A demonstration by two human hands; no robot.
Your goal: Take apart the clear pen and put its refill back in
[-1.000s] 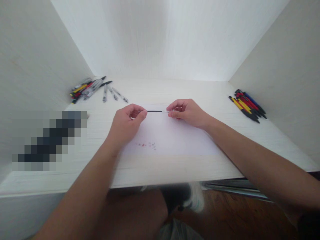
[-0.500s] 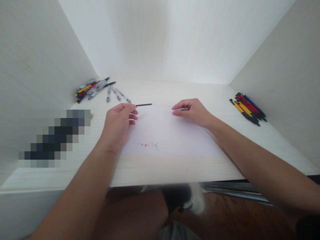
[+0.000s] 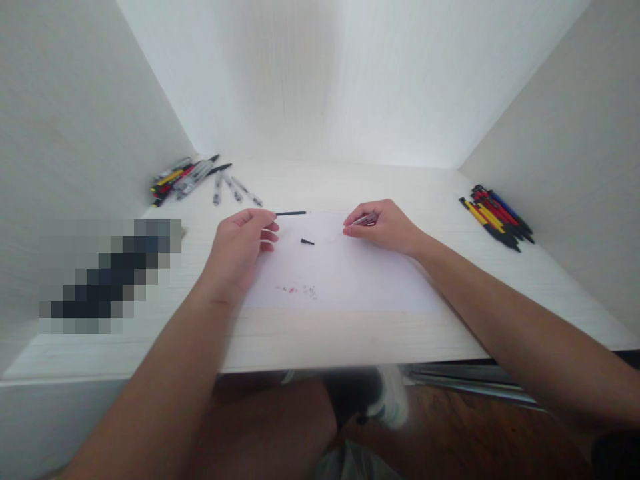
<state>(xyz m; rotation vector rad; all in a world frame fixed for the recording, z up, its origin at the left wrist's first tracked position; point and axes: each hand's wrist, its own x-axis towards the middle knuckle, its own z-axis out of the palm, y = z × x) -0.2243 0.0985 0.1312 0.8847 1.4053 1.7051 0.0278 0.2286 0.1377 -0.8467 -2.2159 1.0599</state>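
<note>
We have a slim black pen refill [image 3: 291, 213] pinched between the thumb and forefinger of our left hand [image 3: 239, 248]; it lies almost level, above the far left part of a white sheet of paper [image 3: 360, 273], its pale end pointing right. The other fingers of that hand are loosely curled, apart from the refill. In our right hand [image 3: 383, 225] we grip a clear pen barrel [image 3: 366, 219] with the thumb and fingers closed around it; much of it is hidden, so we cannot tell its full shape. The two hands are well apart. Between them, a little nearer to us, a small black pen part [image 3: 307, 241] rests on the paper. Lower down, the sheet bears small red and dark marks [image 3: 297, 291], too faint for us to read.

The paper lies on our pale worktop [image 3: 340, 340]. Beyond the left hand, three clear pens [image 3: 233, 188] lie fanned out, just beside a mixed heap of pens [image 3: 183, 179] in clear, yellow, red and black. Over on the right, near the side wall [image 3: 565, 167], we see a bunch of yellow, red and blue pens [image 3: 497, 217] with black ends. Below the worktop's edge are a white shoe [image 3: 394, 400] and a brown floor [image 3: 450, 433].
</note>
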